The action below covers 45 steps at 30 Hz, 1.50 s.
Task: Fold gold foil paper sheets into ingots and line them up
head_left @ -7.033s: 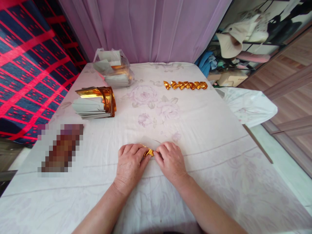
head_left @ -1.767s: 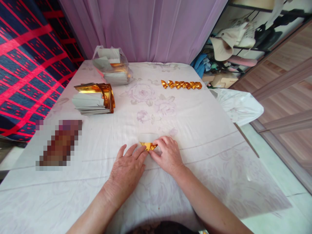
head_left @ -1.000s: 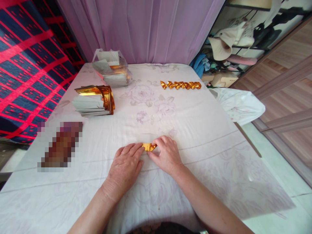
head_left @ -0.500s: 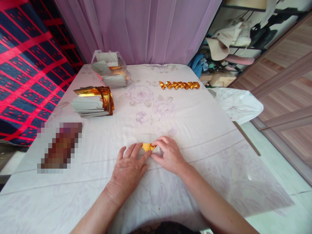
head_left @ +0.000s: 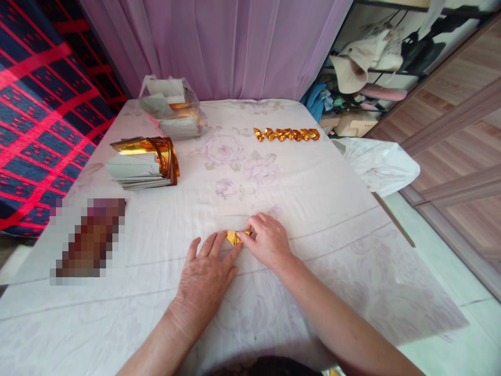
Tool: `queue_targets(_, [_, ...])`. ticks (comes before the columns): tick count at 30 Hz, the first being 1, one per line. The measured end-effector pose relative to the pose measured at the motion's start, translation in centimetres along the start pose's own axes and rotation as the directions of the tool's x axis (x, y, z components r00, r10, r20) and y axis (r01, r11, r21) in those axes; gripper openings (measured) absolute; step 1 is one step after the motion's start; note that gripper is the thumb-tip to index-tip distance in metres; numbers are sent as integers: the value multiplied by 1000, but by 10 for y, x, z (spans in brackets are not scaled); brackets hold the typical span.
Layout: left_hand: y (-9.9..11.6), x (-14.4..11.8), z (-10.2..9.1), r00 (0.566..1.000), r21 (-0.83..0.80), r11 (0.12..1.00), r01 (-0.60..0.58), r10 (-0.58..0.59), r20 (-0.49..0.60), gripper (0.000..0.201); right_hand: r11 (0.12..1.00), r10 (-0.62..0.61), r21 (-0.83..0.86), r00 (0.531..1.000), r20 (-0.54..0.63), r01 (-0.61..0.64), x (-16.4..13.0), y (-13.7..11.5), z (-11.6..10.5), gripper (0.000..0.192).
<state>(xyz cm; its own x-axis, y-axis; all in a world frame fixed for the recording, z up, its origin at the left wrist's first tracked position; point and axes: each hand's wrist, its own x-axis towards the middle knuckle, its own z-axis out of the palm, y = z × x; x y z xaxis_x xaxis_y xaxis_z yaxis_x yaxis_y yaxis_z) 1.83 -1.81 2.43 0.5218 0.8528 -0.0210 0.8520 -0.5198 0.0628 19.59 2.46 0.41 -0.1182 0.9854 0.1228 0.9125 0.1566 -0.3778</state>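
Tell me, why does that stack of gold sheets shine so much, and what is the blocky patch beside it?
Head view: daylight glares off the gold sheets; the patch is pixelated, so unreadable; edges bend from lens distortion; hands and folded foil stay sharp.

- My right hand [head_left: 266, 244] covers most of the gold paper [head_left: 234, 237]; I can't read its fold.
- A pixelated patch [head_left: 88, 242] hides something on the cloth.
- My forearms run off the bottom edge.

Bare left hand [head_left: 205, 274] and right hand [head_left: 269, 244] (no sleeves, rings, gloves)
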Motion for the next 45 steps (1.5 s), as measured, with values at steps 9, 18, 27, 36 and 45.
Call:
queue_targets(9, [1, 1, 0, 1000, 0, 1000, 1, -1, 20, 43, 999, -44, -35, 998, -48, 42, -2, 5, 5, 14])
queue_targets(18, [1, 1, 1, 1000, -9, 1000, -4, 4, 22, 40, 982, -146, 109, 985, -97, 156, -10, 21, 6, 5])
queue_targets(27, [0, 4, 0, 999, -17, 1000, 15, -14, 41, 40, 983, -125, 109, 973, -194, 148, -6, 26, 12, 15])
queue_targets(36, [-8, 8, 10, 996, -65, 998, -21, 15, -85, 37, 916, -386, 56, 909, -156, 398, -23, 20, -1, 20])
queue_targets(45, [-14, 16, 8, 982, -136, 990, -30, 4, -186, 29, 944, -322, 72, 946, -18, 323, -20, 14, -6, 24])
